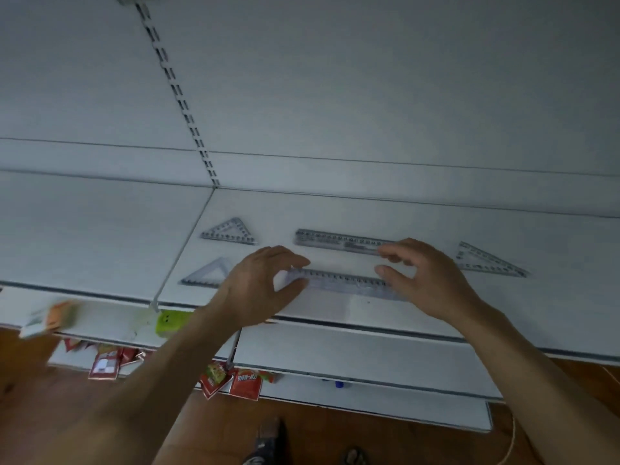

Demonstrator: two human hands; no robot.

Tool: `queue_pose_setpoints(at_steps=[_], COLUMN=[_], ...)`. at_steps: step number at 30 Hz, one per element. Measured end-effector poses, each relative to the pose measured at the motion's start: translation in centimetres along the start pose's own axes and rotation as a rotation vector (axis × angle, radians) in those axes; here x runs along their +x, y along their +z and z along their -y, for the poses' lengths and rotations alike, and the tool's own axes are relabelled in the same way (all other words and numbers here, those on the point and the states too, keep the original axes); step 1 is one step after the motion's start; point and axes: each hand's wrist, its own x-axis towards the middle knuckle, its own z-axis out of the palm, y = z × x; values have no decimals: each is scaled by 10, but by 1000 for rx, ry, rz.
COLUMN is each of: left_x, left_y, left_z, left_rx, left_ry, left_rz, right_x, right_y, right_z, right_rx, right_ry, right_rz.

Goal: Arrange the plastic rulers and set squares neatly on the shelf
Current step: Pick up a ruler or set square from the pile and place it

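Wooden floor, bottom of frame: bare boards; a foot shows at the lower centre, blurred.

Red packets, lower centre: several, lying on the lower shelves. Not part of the job.

Green item, lower left: small, too blurred to name.

Shelf, mid-frame: white, flat, and carrying all five pieces.

Left hand: fingers curled, thumb and forefinger either side of the near ruler's left end in what looks like a light pinch.

Right hand: fingers loosely bent over the same ruler's right end. I cannot tell whether it grips or only hovers.

Near ruler: clear plastic, flat, roughly parallel to the shelf's front edge and close to it.

Near-left set square: left of the left hand, partly hidden by it.

Far ruler: just behind the near one, with the right hand's fingertips over its right end.

Far-left set square: behind the near-left one, apart from it.

Right set square: alone at right, skewed.

Slotted upright, upper left: runs up the back panel.

Hazards, as judged: the near ruler could slide off the front edge if nudged forward. The right fingers may knock the far ruler askew. Thin clear plastic lying flat is hard to lift, so a slipped pinch could skew it.
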Motion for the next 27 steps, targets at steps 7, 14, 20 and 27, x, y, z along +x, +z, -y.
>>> queue_pose_setpoints(at_steps=[7, 14, 20, 27], left_x=[-66, -147, -239, -331], left_y=[-49, -127, -215, -295], left_z=[-4, 33, 85, 148], left_rx=[173, 318, 380, 409], left_ry=[-371, -514, -644, -792], left_rz=[-122, -176, -197, -243], right_x=[46, 71, 83, 82], right_y=[55, 120, 201, 299], right_z=[70, 176, 303, 437], right_rx=[167, 98, 74, 51], right_ry=[-87, -180, -272, -416], right_rz=[38, 203, 264, 354])
